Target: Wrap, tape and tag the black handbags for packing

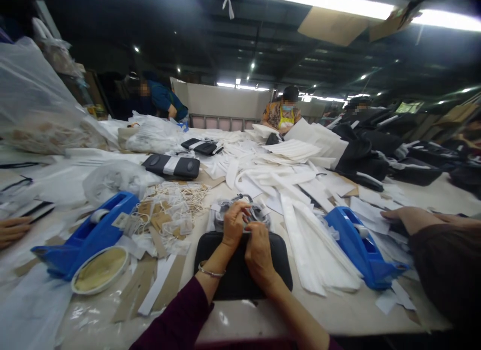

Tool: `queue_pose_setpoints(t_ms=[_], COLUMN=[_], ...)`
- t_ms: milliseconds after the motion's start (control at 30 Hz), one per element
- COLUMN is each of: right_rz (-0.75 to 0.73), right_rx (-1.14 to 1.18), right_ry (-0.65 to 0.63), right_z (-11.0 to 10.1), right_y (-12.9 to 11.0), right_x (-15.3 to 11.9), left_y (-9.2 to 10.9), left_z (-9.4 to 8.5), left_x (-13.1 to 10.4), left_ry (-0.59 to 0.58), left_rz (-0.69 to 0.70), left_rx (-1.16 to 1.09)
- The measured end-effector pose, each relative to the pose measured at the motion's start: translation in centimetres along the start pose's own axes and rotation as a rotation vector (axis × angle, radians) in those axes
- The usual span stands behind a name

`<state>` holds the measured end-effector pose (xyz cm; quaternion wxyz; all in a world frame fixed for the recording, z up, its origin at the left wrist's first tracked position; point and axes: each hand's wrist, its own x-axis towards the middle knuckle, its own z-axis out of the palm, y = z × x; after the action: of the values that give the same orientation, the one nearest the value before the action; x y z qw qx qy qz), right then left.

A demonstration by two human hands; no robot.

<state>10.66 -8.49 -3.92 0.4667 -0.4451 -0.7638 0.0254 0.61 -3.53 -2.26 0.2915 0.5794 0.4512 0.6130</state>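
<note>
A black flat case lies at the table's front edge, beneath both my forearms and hands. Behind it is a grey bundle wrapped in clear plastic, with a small dark part at its top. My left hand, with a bracelet at the wrist, has its fingers bent and pressed together at the bundle. Close beside it on the right, my right hand is closed at the bundle's near side. What the fingertips of each hand hold is too small to make out.
Blue tape dispensers stand left and right. Near the left one are a round lid and tagged strings. White sheets lie right. Other people's hands reach in at left and right.
</note>
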Motion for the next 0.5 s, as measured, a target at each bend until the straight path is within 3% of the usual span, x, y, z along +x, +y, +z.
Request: queue_pose_setpoints(t_ms=[100, 200, 300, 500], right_rz=[-0.116, -0.140, -0.111, -0.022], right_rx=[-0.166, -0.230, -0.224, -0.231], right_ry=[-0.291, -0.367, -0.357, -0.258], right_z=[0.7, 0.8, 0.9, 1.9], right_y=[-0.5, -0.2, 0.1, 0.6], right_x=[-1.0, -0.8, -0.7, -1.6], left_y=[0.2, 0.4, 0.2, -0.1], left_z=[-0.5, -1.1, -2.0, -2.4], left_x=[0.2, -0.1, -1.1, -4.1], left_ry=[0.159, 0.181, 0.106, -0.185], left_rz=[-0.075, -0.061, 0.014, 0.193], left_rx=[-0.228, -0.259, 0.038, 0.817])
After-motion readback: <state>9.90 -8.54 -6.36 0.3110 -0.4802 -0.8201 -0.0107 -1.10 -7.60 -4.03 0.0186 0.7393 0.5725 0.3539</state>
